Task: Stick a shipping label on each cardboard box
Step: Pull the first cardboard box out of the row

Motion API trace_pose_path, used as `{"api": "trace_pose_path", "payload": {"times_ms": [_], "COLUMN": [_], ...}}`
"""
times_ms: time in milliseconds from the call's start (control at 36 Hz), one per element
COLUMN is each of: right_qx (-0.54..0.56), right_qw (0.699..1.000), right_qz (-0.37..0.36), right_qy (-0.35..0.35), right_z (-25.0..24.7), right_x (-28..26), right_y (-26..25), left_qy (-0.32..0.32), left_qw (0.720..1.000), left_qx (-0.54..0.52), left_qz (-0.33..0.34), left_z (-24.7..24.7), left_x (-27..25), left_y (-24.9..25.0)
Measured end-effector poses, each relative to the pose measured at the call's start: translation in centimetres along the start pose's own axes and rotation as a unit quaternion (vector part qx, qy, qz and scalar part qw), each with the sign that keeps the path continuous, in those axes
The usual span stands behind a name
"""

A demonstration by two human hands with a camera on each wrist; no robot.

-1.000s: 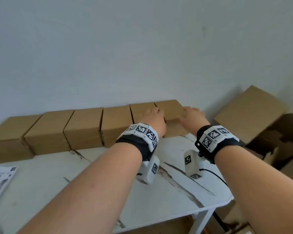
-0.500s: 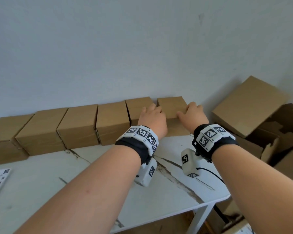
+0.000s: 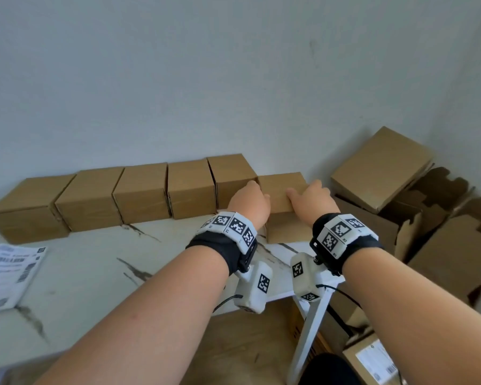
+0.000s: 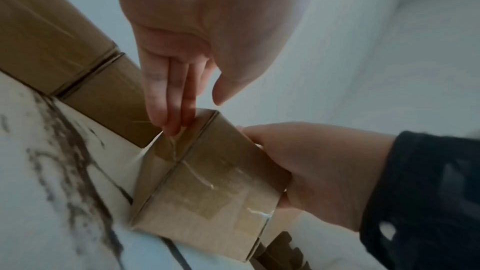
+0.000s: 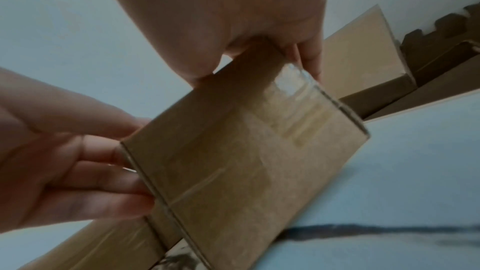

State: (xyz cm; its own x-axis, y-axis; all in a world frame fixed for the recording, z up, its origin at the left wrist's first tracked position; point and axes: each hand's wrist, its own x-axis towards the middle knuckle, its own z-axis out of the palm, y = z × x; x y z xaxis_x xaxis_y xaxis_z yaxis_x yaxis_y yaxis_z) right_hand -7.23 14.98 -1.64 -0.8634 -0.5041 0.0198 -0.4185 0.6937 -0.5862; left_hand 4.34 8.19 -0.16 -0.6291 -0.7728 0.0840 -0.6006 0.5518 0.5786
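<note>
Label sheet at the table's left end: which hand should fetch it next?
Left. The left hand touches the box on the side nearer the label sheet, fingers straight; the right hand grips the other side and can probably steady it.

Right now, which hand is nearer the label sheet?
Left. The left hand is on the box's left side, toward the label sheet; the right hand holds its right side.

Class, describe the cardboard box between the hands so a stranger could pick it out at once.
On the white marble-pattern table, a row of cardboard boxes lines the wall. The box at its right end sits out of line, nearer the person. Only it has the left hand and right hand on its sides.
</note>
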Motion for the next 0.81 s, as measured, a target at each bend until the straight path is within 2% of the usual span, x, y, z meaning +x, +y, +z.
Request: {"api": "trace_pose_path", "payload": {"times_ms": [167,361,528,639,806], "right_qx": [0.001,0.03,0.042,0.038,0.008], "right_qw": [0.999,0.994,0.984,0.979,0.977], "right_qz": [-0.035,-0.103,-0.16,-0.17,-0.173], "right_qy": [0.013,-0.028,-0.07,-0.105,-0.122], "right_z": [-0.6,0.3,3.5,5.7,8.1], "right_x": [-4.1,-8.7,-12.1,-13.6,-14.3], "right_y": [-0.8,-3.5,-7.1,-9.4,-11.3], "left_qy": [-0.003,0.035,0.092,0.127,0.093], "left_qw": [0.998,0.988,0.984,0.98,0.985], "left_qx": [-0.06,-0.131,-0.103,-0.078,-0.049], "left_qz": [-0.034,-0.071,-0.111,-0.131,-0.135], "left_z": [-0.7,-4.2,-7.3,-9.1,-10.3], "left_x": [-3.3,-7.4,-10.1,-11.2,-11.0], "left_y": [-1.5,-4.5,-9.1,-11.8,-14.9]}}
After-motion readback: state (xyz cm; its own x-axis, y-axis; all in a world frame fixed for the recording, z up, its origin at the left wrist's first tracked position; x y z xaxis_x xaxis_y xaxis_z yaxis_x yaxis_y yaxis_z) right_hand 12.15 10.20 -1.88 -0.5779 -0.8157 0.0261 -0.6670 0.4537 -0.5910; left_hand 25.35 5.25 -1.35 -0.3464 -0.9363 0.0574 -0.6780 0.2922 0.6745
